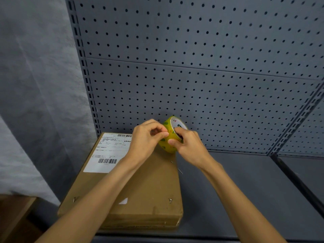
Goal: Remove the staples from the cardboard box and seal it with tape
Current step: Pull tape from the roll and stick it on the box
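Note:
A flat brown cardboard box lies on the grey shelf, with a white shipping label at its far left. A staple sticks up near its front right corner and another staple near the front left. Above the box's far right corner I hold a yellow-green roll of tape on edge. My right hand grips the roll, fingers through its core. My left hand pinches at the roll's outer surface with thumb and fingertips.
A grey pegboard back panel rises behind the shelf. A thin metal pin or loose staple lies just off the box's right edge. A grey cloth wall hangs at the left, and a brown wooden surface sits at the lower left.

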Demonstrator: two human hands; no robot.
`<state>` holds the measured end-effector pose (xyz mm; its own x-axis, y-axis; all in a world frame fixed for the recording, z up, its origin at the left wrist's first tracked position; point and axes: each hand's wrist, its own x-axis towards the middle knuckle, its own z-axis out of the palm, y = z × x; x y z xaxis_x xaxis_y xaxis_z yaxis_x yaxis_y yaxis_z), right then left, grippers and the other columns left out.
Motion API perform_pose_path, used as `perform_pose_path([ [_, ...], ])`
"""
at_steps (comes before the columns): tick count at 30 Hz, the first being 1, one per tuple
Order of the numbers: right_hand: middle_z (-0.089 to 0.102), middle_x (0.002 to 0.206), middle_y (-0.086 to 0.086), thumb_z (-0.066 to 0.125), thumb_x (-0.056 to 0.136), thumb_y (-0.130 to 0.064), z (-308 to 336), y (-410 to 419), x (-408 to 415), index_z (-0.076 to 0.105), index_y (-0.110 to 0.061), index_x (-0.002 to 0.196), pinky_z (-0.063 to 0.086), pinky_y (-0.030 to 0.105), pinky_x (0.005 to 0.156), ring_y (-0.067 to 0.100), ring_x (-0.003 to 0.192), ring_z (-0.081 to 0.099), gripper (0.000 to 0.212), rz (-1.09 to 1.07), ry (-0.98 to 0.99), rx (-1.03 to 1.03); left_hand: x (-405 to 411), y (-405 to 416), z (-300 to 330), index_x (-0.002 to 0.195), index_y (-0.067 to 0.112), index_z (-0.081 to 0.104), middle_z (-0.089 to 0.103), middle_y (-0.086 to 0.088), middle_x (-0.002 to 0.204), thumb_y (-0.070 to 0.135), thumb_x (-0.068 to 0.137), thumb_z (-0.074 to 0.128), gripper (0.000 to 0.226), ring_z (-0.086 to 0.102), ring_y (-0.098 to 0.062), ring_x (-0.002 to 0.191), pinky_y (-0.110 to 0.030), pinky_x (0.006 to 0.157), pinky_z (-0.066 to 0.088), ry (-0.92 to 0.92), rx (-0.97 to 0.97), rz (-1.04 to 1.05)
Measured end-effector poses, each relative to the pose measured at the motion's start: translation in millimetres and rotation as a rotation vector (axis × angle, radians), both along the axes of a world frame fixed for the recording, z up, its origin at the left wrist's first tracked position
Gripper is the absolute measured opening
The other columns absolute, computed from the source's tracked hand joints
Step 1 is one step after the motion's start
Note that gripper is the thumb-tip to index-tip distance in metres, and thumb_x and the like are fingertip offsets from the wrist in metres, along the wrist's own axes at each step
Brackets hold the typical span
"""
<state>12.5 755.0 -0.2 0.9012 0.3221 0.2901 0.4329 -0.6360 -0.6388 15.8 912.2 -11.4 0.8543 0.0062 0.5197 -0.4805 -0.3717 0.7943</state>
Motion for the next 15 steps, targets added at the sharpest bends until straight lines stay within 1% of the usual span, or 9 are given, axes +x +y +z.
perform_pose_path([
  [3, 0.049, 0.066, -0.005, 0.061, 0.092, -0.018, 1.3, -1.9, 1.4, 0.053, -0.018, 0.078, 0.035, 0.025, 0.055, 0.012, 0.059, 0.042, 0.016, 0.007, 0.014, -0.026, 1.0, -0.7, -0.4, 0.077, 0.020, 0.066, 0.061, 0.009, 0.080, 0.010, 0.078, 0.074, 0.013, 0.058, -0.010, 0.076, -0.027, 0.072, 0.052, -0.009, 0.090, 0.011],
  [6, 0.049, 0.065, -0.002, 0.061, 0.092, -0.018, 2.0, -1.5, 2.3, 0.055, -0.014, 0.078, 0.036, 0.029, 0.055, 0.014, 0.059, 0.041, 0.015, -0.005, 0.013, -0.019, 1.5, 2.5, -0.4, 0.090, 0.020, 0.069, 0.062, 0.010, 0.083, 0.012, 0.077, 0.076, 0.016, 0.059, -0.005, 0.077, -0.021, 0.072, 0.052, -0.030, 0.068, 0.052],
  [8, 0.049, 0.066, -0.002, 0.061, 0.092, -0.018, 2.4, 0.6, 2.4, 0.055, -0.014, 0.078, 0.037, 0.030, 0.056, 0.014, 0.059, 0.041, 0.015, -0.016, 0.021, -0.005, 1.3, 3.6, -1.7, 0.095, 0.015, 0.075, 0.064, 0.011, 0.084, 0.011, 0.077, 0.076, 0.019, 0.060, -0.005, 0.076, -0.022, 0.073, 0.053, -0.075, 0.062, 0.078],
  [11, 0.050, 0.066, -0.004, 0.061, 0.092, -0.018, 1.8, 3.2, 2.7, 0.054, -0.019, 0.076, 0.036, 0.027, 0.055, 0.013, 0.060, 0.042, 0.017, -0.037, 0.030, 0.004, 1.3, 3.6, -3.4, 0.092, 0.012, 0.077, 0.066, 0.009, 0.083, 0.012, 0.078, 0.075, 0.014, 0.062, -0.007, 0.075, -0.024, 0.071, 0.053, -0.133, 0.119, 0.123],
  [15, 0.051, 0.068, -0.004, 0.061, 0.092, -0.020, 0.0, 3.7, 2.4, 0.055, -0.018, 0.080, 0.037, 0.027, 0.057, 0.013, 0.061, 0.045, 0.013, -0.043, 0.027, -0.014, 2.8, 5.4, -4.2, 0.084, 0.013, 0.076, 0.069, 0.005, 0.082, 0.013, 0.079, 0.074, 0.005, 0.061, -0.006, 0.074, -0.016, 0.069, 0.048, -0.140, 0.179, 0.154],
])
